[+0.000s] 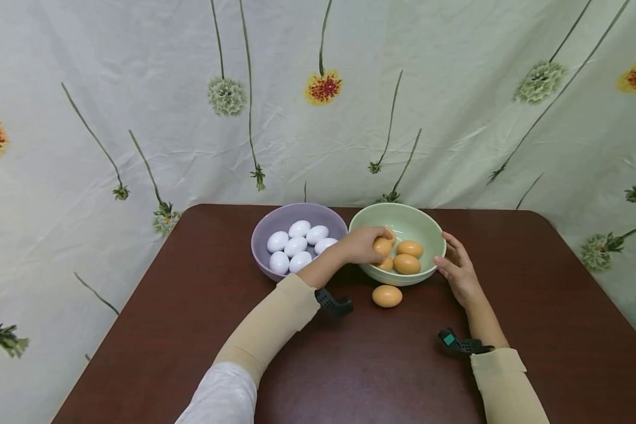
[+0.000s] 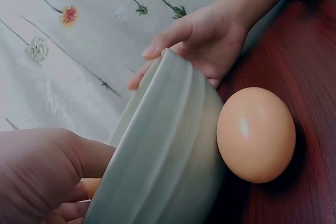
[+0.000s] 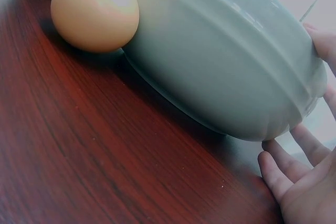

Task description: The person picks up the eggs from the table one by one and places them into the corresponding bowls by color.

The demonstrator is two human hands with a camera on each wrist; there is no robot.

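My left hand (image 1: pixel 361 245) reaches over the near left rim of a pale green bowl (image 1: pixel 429 232), its thumb and fingers round a brown egg (image 1: pixel 383 246) inside. Several more brown eggs (image 1: pixel 407 264) lie in that bowl. At the bowl's right side my right hand (image 1: pixel 460 275) holds the wall, thumb at the rim and fingers spread against the outside. A single brown egg (image 2: pixel 256 135) lies on the table close in front of the green bowl. In the left wrist view, the bowl wall hides most of the left fingertips and the egg between them.
A purple bowl (image 1: pixel 259 244) with several white eggs (image 1: pixel 295 247) stands left of the green bowl, partly behind my left forearm. Both bowls are near the back edge of the dark brown table (image 1: pixel 381 371). A flower-patterned cloth (image 1: pixel 275 147) hangs behind it.
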